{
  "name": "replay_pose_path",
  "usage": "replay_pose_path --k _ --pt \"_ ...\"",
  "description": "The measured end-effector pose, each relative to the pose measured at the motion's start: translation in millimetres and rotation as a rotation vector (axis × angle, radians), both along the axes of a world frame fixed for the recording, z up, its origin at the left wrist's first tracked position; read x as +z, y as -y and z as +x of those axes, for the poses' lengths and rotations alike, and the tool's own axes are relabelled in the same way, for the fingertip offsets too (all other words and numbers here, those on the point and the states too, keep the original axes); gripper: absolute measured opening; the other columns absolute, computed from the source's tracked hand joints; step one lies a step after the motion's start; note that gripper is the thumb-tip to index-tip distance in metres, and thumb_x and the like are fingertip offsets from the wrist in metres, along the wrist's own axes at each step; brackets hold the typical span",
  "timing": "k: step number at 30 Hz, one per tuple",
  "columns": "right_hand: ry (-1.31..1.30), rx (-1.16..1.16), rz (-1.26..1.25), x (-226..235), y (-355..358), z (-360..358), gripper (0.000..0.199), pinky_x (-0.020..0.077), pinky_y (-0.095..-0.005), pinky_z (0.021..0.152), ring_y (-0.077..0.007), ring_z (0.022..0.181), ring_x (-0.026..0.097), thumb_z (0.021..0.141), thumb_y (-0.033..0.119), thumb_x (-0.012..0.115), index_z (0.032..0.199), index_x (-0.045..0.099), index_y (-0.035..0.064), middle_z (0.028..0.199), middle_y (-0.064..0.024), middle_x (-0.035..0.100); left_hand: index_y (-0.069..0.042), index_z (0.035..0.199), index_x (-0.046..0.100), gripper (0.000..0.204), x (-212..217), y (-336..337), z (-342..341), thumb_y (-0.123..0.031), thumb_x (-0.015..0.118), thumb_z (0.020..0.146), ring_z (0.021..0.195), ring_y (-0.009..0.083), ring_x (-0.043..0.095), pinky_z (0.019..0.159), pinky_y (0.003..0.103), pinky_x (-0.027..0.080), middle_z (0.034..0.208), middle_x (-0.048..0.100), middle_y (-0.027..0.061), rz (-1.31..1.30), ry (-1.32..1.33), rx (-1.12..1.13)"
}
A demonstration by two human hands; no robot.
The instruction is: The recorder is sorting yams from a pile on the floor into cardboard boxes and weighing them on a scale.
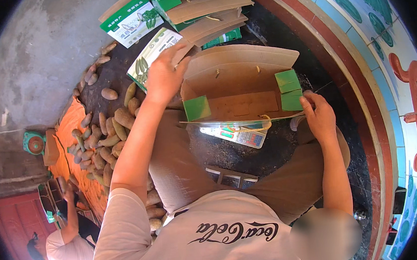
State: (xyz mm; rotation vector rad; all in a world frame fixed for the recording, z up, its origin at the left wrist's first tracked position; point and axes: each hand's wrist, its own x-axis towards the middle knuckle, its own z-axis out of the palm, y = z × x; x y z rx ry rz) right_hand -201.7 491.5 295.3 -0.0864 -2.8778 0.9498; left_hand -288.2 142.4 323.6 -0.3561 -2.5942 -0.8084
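Observation:
An open cardboard box [237, 87], brown inside with green end flaps, stands in front of me between my knees. My right hand [319, 112] is at its right end, fingers bent around the edge beside the green flap. Left of the box, my left hand [166, 75] has thumb and fingers on either side of the brown edge of a printed white-and-green cardboard panel [146, 59]. Whether this panel belongs to the open box I cannot tell. A digital scale [247, 134] with a keypad shows just below the box, partly covered by it.
Brown tubers [105, 142] lie heaped on an orange sheet [68, 135] at left. Printed boxes [131, 22] and stacked open cartons [205, 9] stand ahead. A raised brown ledge [355, 86] curves along the right. Another person [69, 241] works at lower left.

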Motion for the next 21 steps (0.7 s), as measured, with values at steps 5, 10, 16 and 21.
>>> replay_pose_path --k 5,10,16,21 --pt "-0.236 0.07 0.143 7 4 -2 0.026 0.045 -0.0379 0.073 -0.0314 0.085 0.057 0.084 0.024 0.057 0.093 0.06 -0.0002 0.089 -0.0148 0.06 -0.004 0.109 0.059 0.03 4 55 33 -0.012 0.061 0.08 0.093 0.0198 0.06 0.084 0.03 0.044 0.102 0.063 0.0144 0.265 -0.025 0.211" --pt "-0.408 0.321 0.268 28 33 1 0.028 0.0425 -0.04 0.077 -0.032 0.089 0.054 0.076 0.018 0.064 0.097 0.058 0.0016 0.095 -0.0134 0.058 -0.003 0.105 0.06 0.026 -48 136 84 -0.01 0.059 0.081 0.092 0.0208 0.061 0.083 0.031 0.045 0.099 0.064 0.0135 0.265 0.073 0.436" --pt "-0.201 0.727 0.182 43 83 2 0.037 0.0425 -0.0399 0.073 -0.0322 0.084 0.054 0.068 0.02 0.069 0.099 0.058 0.0021 0.09 -0.0137 0.058 -0.008 0.096 0.063 0.027 -157 176 182 -0.027 0.061 0.078 0.088 0.0329 0.06 0.076 0.04 0.049 0.094 0.063 0.0163 -0.301 0.725 0.657" --pt "0.035 0.844 0.343 29 98 -6 0.032 0.0429 -0.041 0.067 -0.032 0.075 0.056 0.065 0.017 0.072 0.09 0.058 0.0024 0.079 -0.013 0.056 -0.014 0.104 0.061 0.03 -226 183 264 -0.031 0.058 0.079 0.1 0.0287 0.058 0.083 0.039 0.047 0.102 0.06 0.0146 -0.411 1.143 0.613"
